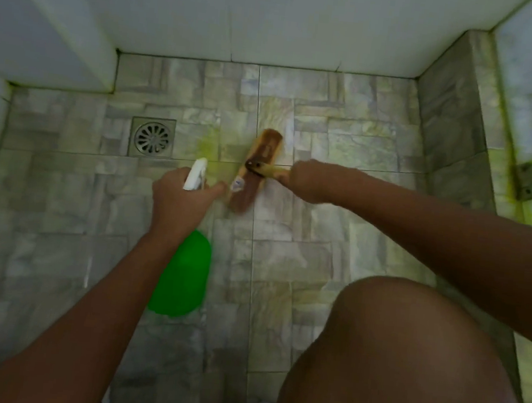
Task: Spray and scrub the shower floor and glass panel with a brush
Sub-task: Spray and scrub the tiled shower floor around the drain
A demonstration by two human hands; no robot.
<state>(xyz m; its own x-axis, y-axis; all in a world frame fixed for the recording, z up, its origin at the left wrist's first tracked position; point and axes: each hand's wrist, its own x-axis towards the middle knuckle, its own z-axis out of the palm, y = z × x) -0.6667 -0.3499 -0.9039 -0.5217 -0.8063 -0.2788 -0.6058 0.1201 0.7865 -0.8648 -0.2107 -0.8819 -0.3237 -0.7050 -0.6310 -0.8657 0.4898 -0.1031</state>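
Fingers of the left hand [179,198] are wrapped round the neck of a spray bottle [183,271], just under its white trigger head [196,173], with the forefinger stretched forward toward the brush; the bottle's green body hangs below the wrist, partly hidden by the forearm, its nozzle pointing away from the person at the floor. To the right, the right hand [305,180] is closed round the yellowish handle [269,170] of a brush [254,171], though its fingers are turned away from the camera and cannot be seen one by one. That handle joins a long brown wooden brush head, which lies flat on the shower floor [284,268], set at a slant, with a small label near its nearer end, just beside the left forefinger. Grey-green stone-pattern tiles cover the floor, with a yellowish-green smear just left of the brush head. Farther left, a square metal drain [152,137] is set in the tiles. White tiled walls [275,20] close off the far side. At right, a raised tiled kerb [453,135] runs alongside a green-stained edge bearing a metal hinge [528,186]. Lowest in view, the person's bare knee [405,361] fills the right corner.
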